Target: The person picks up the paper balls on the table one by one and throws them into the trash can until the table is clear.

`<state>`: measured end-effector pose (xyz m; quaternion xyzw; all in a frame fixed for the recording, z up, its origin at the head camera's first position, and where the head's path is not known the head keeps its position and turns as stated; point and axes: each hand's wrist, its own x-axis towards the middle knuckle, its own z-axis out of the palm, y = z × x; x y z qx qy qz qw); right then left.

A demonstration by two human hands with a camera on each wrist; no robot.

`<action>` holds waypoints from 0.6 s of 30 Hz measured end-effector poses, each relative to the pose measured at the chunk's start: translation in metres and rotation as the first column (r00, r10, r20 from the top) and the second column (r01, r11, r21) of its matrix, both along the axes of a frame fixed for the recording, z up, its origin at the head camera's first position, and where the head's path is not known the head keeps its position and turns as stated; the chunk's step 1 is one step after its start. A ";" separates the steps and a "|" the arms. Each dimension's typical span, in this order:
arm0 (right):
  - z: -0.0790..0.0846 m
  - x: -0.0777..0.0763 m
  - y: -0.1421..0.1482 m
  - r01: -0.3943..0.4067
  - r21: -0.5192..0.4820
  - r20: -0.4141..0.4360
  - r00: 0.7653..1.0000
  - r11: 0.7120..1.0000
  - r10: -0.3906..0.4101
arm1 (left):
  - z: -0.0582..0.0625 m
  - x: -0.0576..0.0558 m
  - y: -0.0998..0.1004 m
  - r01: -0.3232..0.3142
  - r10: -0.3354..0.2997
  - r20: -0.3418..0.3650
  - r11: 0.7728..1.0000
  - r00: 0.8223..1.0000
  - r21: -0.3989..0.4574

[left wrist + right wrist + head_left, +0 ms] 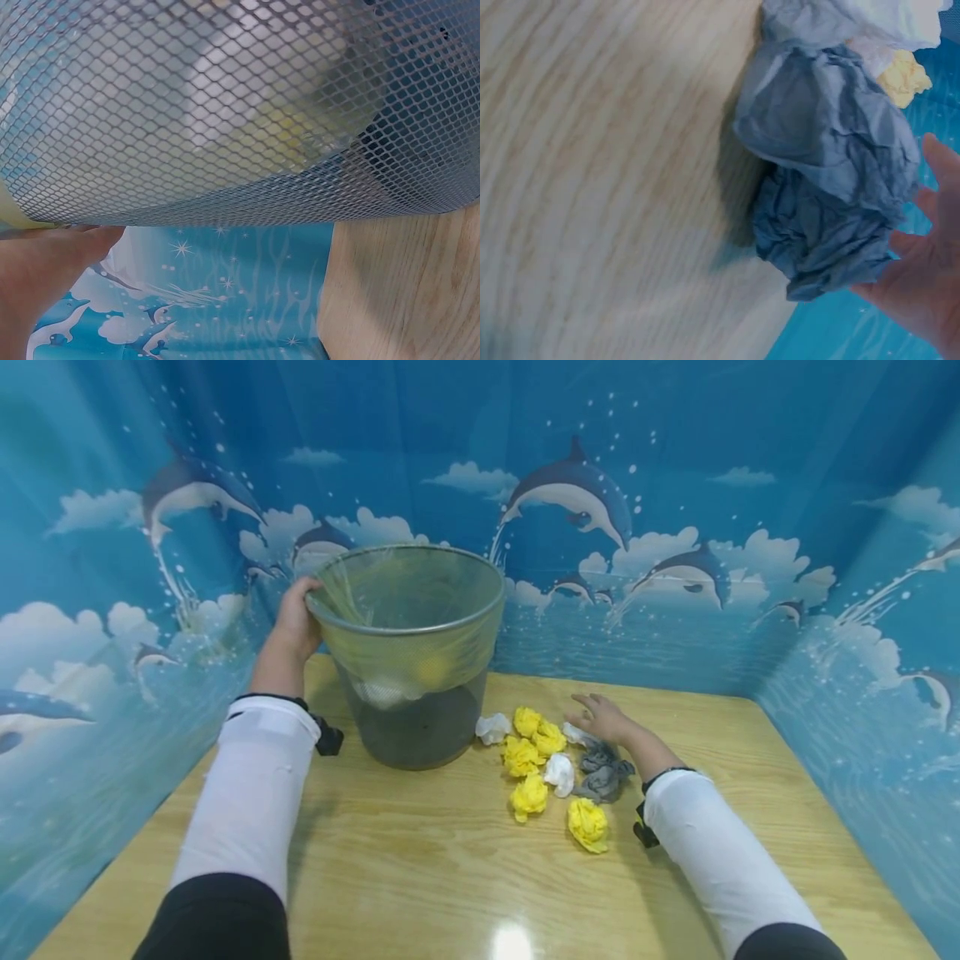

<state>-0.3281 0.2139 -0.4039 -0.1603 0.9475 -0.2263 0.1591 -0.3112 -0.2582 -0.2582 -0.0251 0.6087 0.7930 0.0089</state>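
Observation:
A mesh wastebasket (420,727) with a thin yellowish liner bag stands upright on the table's left side. My left hand (298,618) grips its rim at the left, with the fingertips on the edge. Through the mesh in the left wrist view, white and yellow crumpled paper (255,75) shows inside. Over on the right, my right hand (607,720) is held with loosely spread fingers above a white crumpled paper (576,735), just behind the grey crumpled papers (602,777). In the right wrist view these grey papers (832,150) lie beside the fingers, and nothing is in the grasp.
Several yellow crumpled papers (528,797) and a couple of white ones (559,774) lie between the basket and my right hand. One yellow ball (587,825) sits nearest the front. A dolphin-print curtain (450,460) encloses the wooden table (420,877) at the back and sides.

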 end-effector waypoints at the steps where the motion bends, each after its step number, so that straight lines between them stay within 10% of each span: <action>1: -0.001 0.000 0.000 -0.009 -0.004 0.009 1.000 1.000 0.009 | 0.000 0.000 0.000 -0.004 0.004 0.005 1.000 1.000 0.010; 18: -0.014 0.002 -0.007 -0.098 0.056 0.105 0.990 0.994 0.092 | 0.002 -0.002 0.001 -0.001 0.001 0.018 1.000 1.000 0.011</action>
